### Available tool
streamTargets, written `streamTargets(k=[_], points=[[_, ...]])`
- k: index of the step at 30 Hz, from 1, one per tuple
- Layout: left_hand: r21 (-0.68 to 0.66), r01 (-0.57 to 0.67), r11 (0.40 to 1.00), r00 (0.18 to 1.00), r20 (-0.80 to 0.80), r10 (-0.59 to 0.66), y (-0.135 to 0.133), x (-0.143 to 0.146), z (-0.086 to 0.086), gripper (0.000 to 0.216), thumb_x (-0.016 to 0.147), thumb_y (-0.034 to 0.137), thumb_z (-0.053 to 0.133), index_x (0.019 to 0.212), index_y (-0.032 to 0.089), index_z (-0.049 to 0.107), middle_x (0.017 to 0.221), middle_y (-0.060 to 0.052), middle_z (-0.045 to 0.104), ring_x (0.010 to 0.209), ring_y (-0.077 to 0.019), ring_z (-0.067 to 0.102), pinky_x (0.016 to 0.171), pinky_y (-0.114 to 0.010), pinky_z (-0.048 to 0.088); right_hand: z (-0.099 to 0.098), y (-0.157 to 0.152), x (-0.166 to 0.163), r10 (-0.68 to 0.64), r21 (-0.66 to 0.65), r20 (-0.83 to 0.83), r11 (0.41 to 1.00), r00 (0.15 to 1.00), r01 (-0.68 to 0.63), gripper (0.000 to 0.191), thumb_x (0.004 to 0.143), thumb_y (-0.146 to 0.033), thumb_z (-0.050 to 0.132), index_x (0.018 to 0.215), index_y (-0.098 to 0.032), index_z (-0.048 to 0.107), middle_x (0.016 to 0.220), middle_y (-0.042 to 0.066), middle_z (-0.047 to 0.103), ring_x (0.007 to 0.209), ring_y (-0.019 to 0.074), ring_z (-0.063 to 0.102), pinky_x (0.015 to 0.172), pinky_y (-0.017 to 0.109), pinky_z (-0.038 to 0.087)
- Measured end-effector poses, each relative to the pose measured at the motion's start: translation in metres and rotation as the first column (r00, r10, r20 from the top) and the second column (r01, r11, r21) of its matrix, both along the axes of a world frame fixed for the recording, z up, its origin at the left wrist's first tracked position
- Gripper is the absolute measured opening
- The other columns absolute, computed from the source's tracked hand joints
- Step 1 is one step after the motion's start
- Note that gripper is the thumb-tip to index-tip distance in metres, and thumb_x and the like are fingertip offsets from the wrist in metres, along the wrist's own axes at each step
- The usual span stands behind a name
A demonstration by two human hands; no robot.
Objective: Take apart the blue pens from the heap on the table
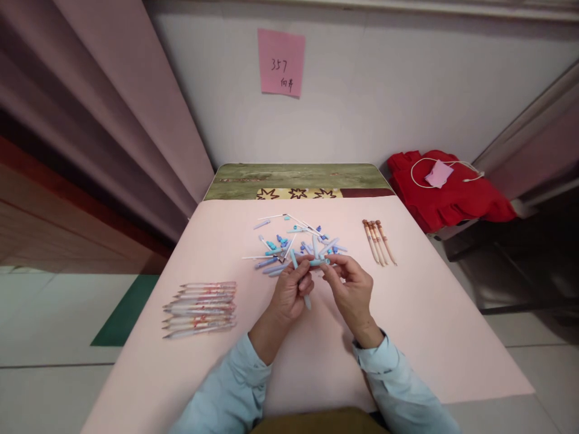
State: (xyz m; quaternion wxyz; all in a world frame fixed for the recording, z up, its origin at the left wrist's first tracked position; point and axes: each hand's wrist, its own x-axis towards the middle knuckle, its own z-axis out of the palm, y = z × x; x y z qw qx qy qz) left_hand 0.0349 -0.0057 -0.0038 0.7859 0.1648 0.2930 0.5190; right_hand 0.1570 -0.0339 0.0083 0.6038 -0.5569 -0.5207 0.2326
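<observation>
My left hand (289, 293) is closed around a slim pale-blue pen barrel (307, 302), which slants down past the fingers. Between its thumb and forefinger lies a short turquoise pen tube (318, 262), pointing to the right. The fingertips of my right hand (353, 286) pinch at the open right end of that tube; whether they also hold a smaller piece is hidden. Just beyond both hands, a loose heap of blue and lilac pen parts (270, 261) spreads over the table, with thin white refills (270, 217) among them.
A row of several white pens with pinkish patterns (201, 308) lies at the left of the pink-covered table (190, 386). Several pens with brown tops (375, 242) lie at the right. A red cloth (452, 205) with a white cable (414, 172) sits beyond the right edge.
</observation>
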Motion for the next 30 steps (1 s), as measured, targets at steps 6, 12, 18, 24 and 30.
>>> streamTargets(k=[6, 12, 18, 24, 30], points=[[0.030, -0.031, 0.999, 0.995, -0.099, 0.034, -0.001, 0.003, 0.000, 0.029, 0.067, 0.026, 0.082, 0.085, 0.013, 0.062, 0.077, -0.007, 0.073, 0.035, 0.0015, 0.033, 0.037, -0.015, 0.020, -0.005, 0.001, 0.000, -0.023, -0.022, -0.189, 1.000, 0.982, 0.019, 0.025, 0.083, -0.039, 0.071, 0.096, -0.019, 0.064, 0.066, -0.001, 0.066, 0.055, 0.0147, 0.066, 0.056, 0.027, 0.057], [0.018, -0.054, 0.998, 0.995, -0.081, 0.055, -0.001, 0.002, 0.000, 0.032, 0.066, 0.026, 0.082, 0.086, 0.013, 0.062, 0.072, -0.006, 0.072, 0.036, 0.0008, 0.034, 0.038, -0.015, 0.020, -0.004, 0.000, -0.001, -0.013, -0.027, -0.198, 1.000, 0.980, 0.008, 0.023, 0.083, -0.038, 0.070, 0.095, -0.019, 0.062, 0.066, -0.001, 0.065, 0.055, 0.0142, 0.065, 0.056, 0.027, 0.056], [0.039, -0.098, 0.994, 0.985, -0.136, 0.102, 0.004, -0.001, 0.001, 0.033, 0.067, 0.030, 0.083, 0.078, 0.013, 0.057, 0.063, 0.000, 0.065, 0.035, 0.0016, 0.031, 0.037, -0.014, 0.018, 0.000, 0.000, 0.005, 0.074, -0.126, -0.042, 0.989, 0.996, -0.079, 0.014, 0.082, -0.029, 0.064, 0.091, -0.021, 0.058, 0.061, -0.004, 0.061, 0.055, 0.0137, 0.062, 0.048, 0.022, 0.046], [0.101, -0.069, 0.992, 0.948, -0.303, 0.096, 0.005, -0.003, -0.003, 0.032, 0.069, 0.034, 0.080, 0.073, 0.013, 0.056, 0.059, 0.002, 0.061, 0.034, -0.0007, 0.036, 0.036, -0.016, 0.016, 0.011, 0.002, 0.016, 0.302, -0.354, 0.216, 0.910, 0.929, -0.213, 0.013, 0.082, -0.033, 0.063, 0.080, -0.021, 0.065, 0.054, -0.004, 0.057, 0.046, 0.0109, 0.050, 0.045, 0.021, 0.035], [0.099, 0.023, 0.995, 0.915, -0.403, 0.019, 0.003, -0.001, -0.007, 0.029, 0.070, 0.033, 0.078, 0.073, 0.014, 0.056, 0.057, 0.002, 0.059, 0.035, -0.0019, 0.038, 0.036, -0.015, 0.018, 0.003, 0.008, 0.029, 0.497, -0.540, 0.004, 0.731, 0.868, -0.416, 0.036, 0.083, -0.047, 0.062, 0.062, -0.018, 0.066, 0.053, -0.001, 0.059, 0.048, 0.0110, 0.049, 0.049, 0.023, 0.033]])
